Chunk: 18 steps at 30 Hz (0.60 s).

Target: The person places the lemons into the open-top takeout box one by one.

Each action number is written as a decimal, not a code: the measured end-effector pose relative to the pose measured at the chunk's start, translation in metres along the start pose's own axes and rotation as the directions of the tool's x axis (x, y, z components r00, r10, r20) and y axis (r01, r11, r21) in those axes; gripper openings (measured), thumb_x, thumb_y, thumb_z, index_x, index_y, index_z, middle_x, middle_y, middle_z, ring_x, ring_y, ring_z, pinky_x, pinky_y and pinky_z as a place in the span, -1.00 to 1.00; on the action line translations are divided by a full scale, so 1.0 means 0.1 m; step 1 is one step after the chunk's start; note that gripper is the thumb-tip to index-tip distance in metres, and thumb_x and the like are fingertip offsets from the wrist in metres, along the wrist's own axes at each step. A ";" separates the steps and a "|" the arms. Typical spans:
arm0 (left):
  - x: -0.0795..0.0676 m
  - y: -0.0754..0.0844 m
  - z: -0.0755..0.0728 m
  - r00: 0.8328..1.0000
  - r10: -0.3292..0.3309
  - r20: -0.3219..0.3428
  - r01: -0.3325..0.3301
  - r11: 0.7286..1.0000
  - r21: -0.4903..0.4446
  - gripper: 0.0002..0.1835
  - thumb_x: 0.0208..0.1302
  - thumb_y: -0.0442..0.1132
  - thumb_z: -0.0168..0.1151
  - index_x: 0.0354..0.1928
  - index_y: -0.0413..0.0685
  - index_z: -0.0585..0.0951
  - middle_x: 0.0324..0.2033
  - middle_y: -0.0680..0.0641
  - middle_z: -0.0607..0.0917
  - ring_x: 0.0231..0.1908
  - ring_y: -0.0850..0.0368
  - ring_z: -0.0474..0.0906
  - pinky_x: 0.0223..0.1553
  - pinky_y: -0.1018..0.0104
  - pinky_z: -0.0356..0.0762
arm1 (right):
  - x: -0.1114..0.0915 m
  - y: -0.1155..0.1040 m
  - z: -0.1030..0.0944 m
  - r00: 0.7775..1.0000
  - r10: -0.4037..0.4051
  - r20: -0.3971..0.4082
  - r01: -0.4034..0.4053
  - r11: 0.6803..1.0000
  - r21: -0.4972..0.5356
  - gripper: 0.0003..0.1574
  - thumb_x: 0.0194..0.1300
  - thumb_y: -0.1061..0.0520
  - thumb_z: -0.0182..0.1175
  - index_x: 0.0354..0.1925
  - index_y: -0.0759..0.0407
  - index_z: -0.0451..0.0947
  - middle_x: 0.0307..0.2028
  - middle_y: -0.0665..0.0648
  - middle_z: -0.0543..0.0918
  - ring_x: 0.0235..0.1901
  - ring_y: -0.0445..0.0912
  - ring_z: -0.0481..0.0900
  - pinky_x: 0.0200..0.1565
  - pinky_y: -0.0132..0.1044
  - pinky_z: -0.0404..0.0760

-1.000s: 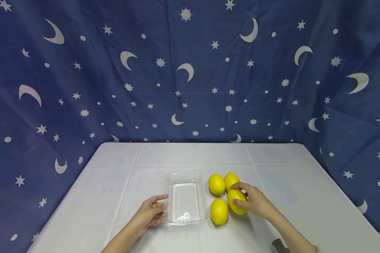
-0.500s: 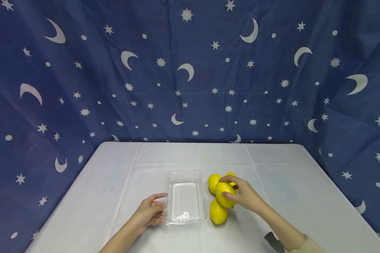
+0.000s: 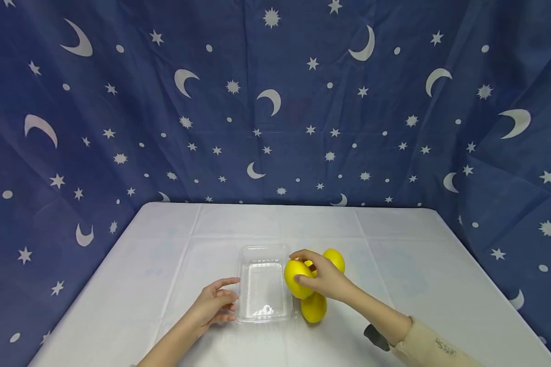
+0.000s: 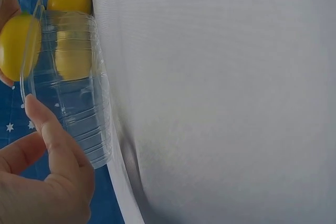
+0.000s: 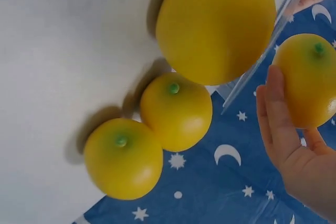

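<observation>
A clear plastic container (image 3: 264, 288) sits on the table, with my left hand (image 3: 213, 306) at its left side. In the left wrist view the left fingertips touch the container's rim (image 4: 25, 77), fingers loosely spread. My right hand (image 3: 327, 279) grips a yellow lemon (image 3: 297, 280) between thumb and fingers, raised near the container's right edge. Its green stem end shows on the held lemon (image 5: 310, 87) in the right wrist view. Of the other lemons, one (image 3: 314, 308) lies in front, one (image 3: 334, 259) at the back, and one is mostly hidden behind the right hand.
A white cloth (image 3: 202, 224) covers the table. Blue fabric (image 3: 275, 153) with moons and stars stands behind it and at both sides. A dark object (image 3: 376, 338) is at the right wrist, beside a beige sleeve (image 3: 431, 346).
My right hand has lifted a lemon from the group and carried it left to the container's right edge. The left hand has stayed by the container's left side.
</observation>
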<state>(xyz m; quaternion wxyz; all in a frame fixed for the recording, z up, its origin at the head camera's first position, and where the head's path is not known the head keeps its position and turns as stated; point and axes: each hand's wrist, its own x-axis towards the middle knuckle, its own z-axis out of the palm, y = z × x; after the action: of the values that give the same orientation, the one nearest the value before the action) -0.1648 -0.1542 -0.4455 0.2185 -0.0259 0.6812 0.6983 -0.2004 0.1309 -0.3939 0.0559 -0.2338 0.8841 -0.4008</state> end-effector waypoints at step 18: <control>0.01 0.05 0.03 0.998 -0.036 -0.051 0.037 0.999 0.029 -0.41 0.27 -0.35 0.11 0.33 -0.25 0.22 -0.36 0.04 0.55 -0.43 0.27 0.50 -0.38 0.42 0.70 | 0.56 -0.18 0.26 0.979 0.050 0.196 -0.068 0.994 0.083 -0.49 0.23 0.10 0.24 0.14 0.17 0.43 0.02 0.25 0.50 -0.36 -0.08 0.45 -0.44 -0.39 0.64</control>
<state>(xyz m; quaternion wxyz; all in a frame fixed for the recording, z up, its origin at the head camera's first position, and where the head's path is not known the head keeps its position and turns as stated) -0.1671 -0.1513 -0.4410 0.2142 -0.0528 0.6962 0.6831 -0.2355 0.0776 -0.3931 0.1638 -0.2425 0.8622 -0.4135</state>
